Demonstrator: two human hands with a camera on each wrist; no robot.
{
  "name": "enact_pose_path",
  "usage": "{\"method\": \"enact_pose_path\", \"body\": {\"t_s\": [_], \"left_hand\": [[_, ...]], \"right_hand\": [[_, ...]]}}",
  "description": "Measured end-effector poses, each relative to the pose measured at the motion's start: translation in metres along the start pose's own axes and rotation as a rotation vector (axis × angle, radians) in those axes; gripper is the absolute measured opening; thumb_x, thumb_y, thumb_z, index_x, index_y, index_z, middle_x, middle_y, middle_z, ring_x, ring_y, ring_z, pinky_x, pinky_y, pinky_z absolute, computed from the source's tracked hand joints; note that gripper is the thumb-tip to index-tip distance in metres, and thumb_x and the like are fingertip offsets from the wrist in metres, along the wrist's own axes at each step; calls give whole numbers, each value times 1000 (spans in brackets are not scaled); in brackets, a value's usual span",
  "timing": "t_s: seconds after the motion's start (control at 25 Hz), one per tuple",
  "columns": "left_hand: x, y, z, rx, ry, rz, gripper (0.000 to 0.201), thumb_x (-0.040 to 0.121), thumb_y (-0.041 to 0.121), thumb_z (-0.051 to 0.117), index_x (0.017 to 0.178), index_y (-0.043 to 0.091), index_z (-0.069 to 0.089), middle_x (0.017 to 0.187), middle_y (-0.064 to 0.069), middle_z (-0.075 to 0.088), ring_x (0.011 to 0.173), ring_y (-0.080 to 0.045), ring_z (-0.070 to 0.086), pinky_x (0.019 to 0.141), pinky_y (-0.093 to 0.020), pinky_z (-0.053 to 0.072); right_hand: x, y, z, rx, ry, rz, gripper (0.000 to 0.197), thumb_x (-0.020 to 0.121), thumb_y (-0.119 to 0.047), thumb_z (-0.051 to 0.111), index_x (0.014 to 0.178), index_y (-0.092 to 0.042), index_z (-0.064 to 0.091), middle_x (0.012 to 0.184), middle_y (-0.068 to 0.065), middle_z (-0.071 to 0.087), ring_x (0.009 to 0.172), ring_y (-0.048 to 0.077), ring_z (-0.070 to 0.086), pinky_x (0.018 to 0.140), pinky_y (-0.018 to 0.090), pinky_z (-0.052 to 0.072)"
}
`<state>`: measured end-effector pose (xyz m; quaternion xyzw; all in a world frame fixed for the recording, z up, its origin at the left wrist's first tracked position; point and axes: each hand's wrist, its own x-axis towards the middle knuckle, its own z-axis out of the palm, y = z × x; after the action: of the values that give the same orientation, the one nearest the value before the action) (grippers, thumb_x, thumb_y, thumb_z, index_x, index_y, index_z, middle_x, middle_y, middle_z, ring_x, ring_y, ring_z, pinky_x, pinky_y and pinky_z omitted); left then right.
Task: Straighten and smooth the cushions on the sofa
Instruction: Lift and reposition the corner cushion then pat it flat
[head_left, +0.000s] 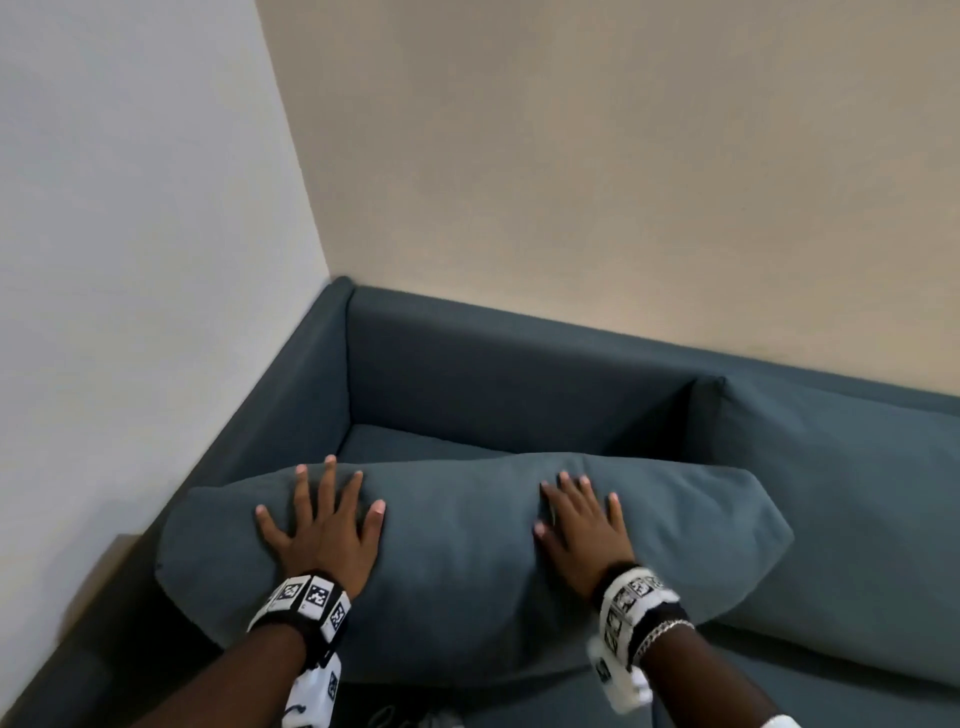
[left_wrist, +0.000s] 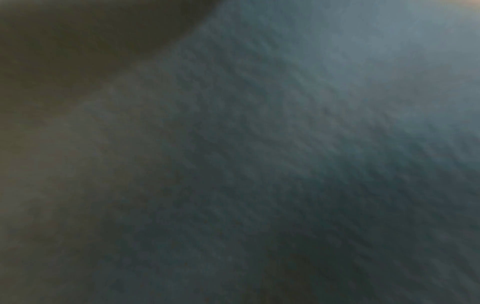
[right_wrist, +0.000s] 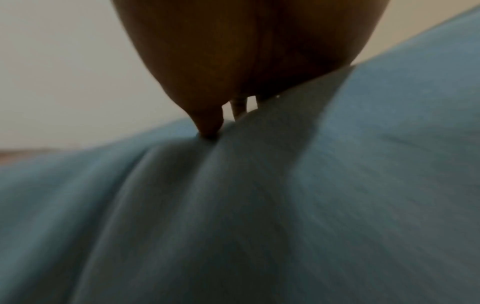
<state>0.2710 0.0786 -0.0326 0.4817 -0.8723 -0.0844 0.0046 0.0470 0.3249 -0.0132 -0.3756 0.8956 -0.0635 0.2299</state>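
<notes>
A large blue-grey cushion (head_left: 457, 561) lies flat on the seat of the blue-grey sofa (head_left: 509, 364), in the sofa's left corner. My left hand (head_left: 324, 519) lies palm down on the cushion's left part with fingers spread straight. On the cushion's right part my right hand (head_left: 579, 525) presses palm down, fingers straight. The left wrist view shows only blurred cushion (left_wrist: 285, 164) fabric up close. In the right wrist view my right hand (right_wrist: 246, 61) rests on the cushion (right_wrist: 259, 205), and a fingertip (right_wrist: 207, 127) dents the fabric into a crease.
A second back cushion (head_left: 841, 519) leans against the sofa back at the right, touching the flat cushion's right end. The sofa stands in a room corner, with a white wall (head_left: 130, 260) on the left and a beige wall (head_left: 623, 156) behind.
</notes>
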Motion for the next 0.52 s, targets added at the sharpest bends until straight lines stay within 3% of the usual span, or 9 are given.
{"method": "enact_pose_path", "body": {"t_s": [0.08, 0.12, 0.16, 0.2, 0.24, 0.36, 0.4, 0.44, 0.52], "left_hand": [[-5, 8, 3, -54, 54, 14, 74, 93, 68, 8, 155, 38, 35, 170, 11, 12, 157, -19, 2, 117, -68, 1], [-8, 14, 2, -80, 28, 52, 78, 91, 71, 8, 156, 37, 34, 170, 10, 12, 157, -19, 2, 118, -68, 2], [-29, 67, 15, -70, -24, 154, 80, 88, 76, 10, 156, 38, 31, 170, 10, 11, 157, -20, 0, 117, -67, 1], [-31, 69, 17, -68, -31, 191, 82, 87, 80, 13, 156, 40, 28, 170, 10, 10, 157, -20, -1, 116, -67, 0], [-36, 73, 19, -49, -27, 237, 84, 85, 84, 17, 156, 41, 25, 170, 10, 9, 157, -21, 0, 115, -66, -1], [-36, 81, 25, 84, -101, 316, 85, 84, 86, 26, 156, 40, 30, 169, 10, 17, 156, -23, 13, 113, -70, 8], [-37, 79, 27, 108, -115, 324, 85, 85, 85, 28, 155, 38, 35, 168, 9, 23, 154, -24, 20, 112, -71, 13], [-40, 80, 28, 125, -112, 325, 84, 85, 84, 29, 154, 36, 38, 166, 8, 28, 152, -24, 25, 111, -71, 16], [-41, 80, 33, 131, -95, 318, 84, 86, 82, 26, 154, 35, 40, 164, 8, 33, 151, -24, 29, 112, -71, 17]], "right_hand": [[-11, -19, -37, 245, 409, -99, 63, 104, -52, 45, 160, -29, 30, 174, -3, 10, 161, 19, 1, 128, 46, -1], [-19, -23, -51, 347, 657, -109, 60, 103, -42, 54, 158, -26, 35, 173, -2, 15, 161, 19, 4, 129, 44, 1], [-55, 27, -55, 397, 876, -33, 60, 103, -37, 56, 158, -23, 37, 173, 1, 17, 161, 20, 6, 129, 41, 1], [-59, 29, -56, 344, 967, -2, 61, 102, -38, 53, 158, -21, 36, 172, 5, 17, 161, 22, 6, 129, 40, 1], [-59, 38, -43, 245, 921, 31, 65, 102, -47, 44, 160, -22, 32, 173, 7, 14, 161, 24, 1, 129, 42, -2], [-39, 66, -6, -28, 129, 94, 105, 78, -87, -15, 165, -34, 8, 175, 0, -4, 154, 16, -21, 129, 53, -6], [-35, 70, -9, -9, 57, 78, 110, 74, -89, -18, 165, -33, 10, 175, 0, -2, 153, 14, -20, 129, 50, -7], [-38, 75, -17, 91, 134, 58, 102, 81, -86, -7, 164, -31, 17, 175, 0, 3, 154, 12, -16, 129, 45, -9], [-57, 79, -46, 255, 569, -26, 73, 98, -65, 27, 161, -28, 31, 173, 0, 14, 159, 15, -5, 127, 37, -7]]}}
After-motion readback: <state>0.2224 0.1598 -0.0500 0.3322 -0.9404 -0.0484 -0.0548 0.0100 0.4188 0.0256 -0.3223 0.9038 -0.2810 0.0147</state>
